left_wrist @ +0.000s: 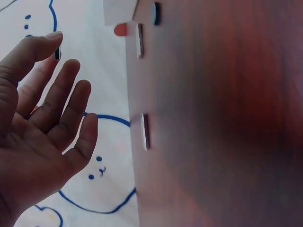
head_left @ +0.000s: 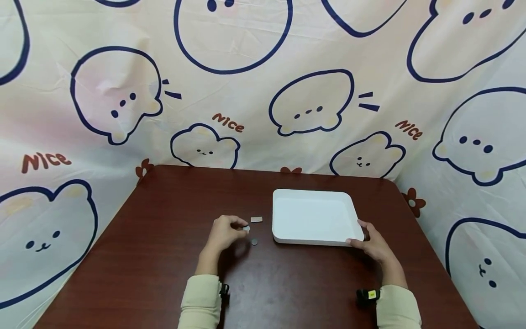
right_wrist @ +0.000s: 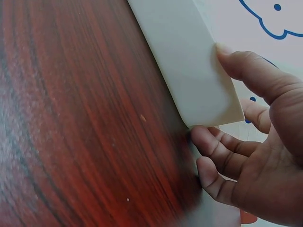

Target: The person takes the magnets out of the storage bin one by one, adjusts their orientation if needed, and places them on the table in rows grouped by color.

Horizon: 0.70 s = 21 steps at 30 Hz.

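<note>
My left hand (head_left: 225,234) pinches a small pale round disc (head_left: 246,228) between thumb and fingertip, held just above the table; in the left wrist view only a thin edge of the disc (left_wrist: 58,53) shows. Close by on the table lie a small pale rectangular piece (head_left: 256,219) and a small grey round disc (head_left: 254,242). To their right is a shallow white tray (head_left: 314,242). At its near right corner my right hand (head_left: 375,243) grips the tray, thumb on the near rim and fingers around the side.
A dark reddish-brown table (head_left: 164,283) carries everything. Behind it and along both sides hangs a pale cloth (head_left: 255,100) with bear drawings. In the left wrist view, a thin flat piece (left_wrist: 145,131) rests on the table beyond the fingers.
</note>
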{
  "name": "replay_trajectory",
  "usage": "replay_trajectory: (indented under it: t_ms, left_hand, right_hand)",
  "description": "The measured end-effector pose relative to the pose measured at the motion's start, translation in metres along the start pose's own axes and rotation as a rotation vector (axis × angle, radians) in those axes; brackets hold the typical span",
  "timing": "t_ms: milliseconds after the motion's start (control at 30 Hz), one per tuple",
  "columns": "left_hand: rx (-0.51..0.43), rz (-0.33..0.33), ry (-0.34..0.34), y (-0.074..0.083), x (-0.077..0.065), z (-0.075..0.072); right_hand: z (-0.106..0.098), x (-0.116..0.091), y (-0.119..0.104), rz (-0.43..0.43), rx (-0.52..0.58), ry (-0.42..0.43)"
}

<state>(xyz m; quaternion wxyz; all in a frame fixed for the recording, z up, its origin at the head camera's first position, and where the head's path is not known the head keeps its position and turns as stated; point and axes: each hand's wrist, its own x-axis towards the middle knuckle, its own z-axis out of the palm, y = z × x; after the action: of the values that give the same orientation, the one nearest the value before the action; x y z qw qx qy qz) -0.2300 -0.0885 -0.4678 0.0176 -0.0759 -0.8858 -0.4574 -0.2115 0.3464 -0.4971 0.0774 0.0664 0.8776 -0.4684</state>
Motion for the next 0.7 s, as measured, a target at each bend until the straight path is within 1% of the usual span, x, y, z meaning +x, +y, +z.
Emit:
replay_trajectory:
  t_ms: [67, 333, 467, 700]
  left_hand:
    - [0.011, -0.006, 0.003, -0.004, -0.003, -0.003]
    - [0.042, -0.077, 0.001, -0.019, -0.011, -0.010]
    - [0.061, -0.089, -0.010, -0.027, -0.013, -0.013]
    - [0.089, -0.147, -0.024, -0.041, -0.013, -0.021]
  right_hand:
    - [0.001, 0.000, 0.001, -0.001, 0.005, 0.001]
    - [-0.001, -0.002, 0.003, -0.017, -0.001, 0.009]
    - [-0.002, -0.002, 0.003, -0.013, -0.007, 0.014]
    - [-0.001, -0.001, 0.003, -0.018, -0.001, 0.007]
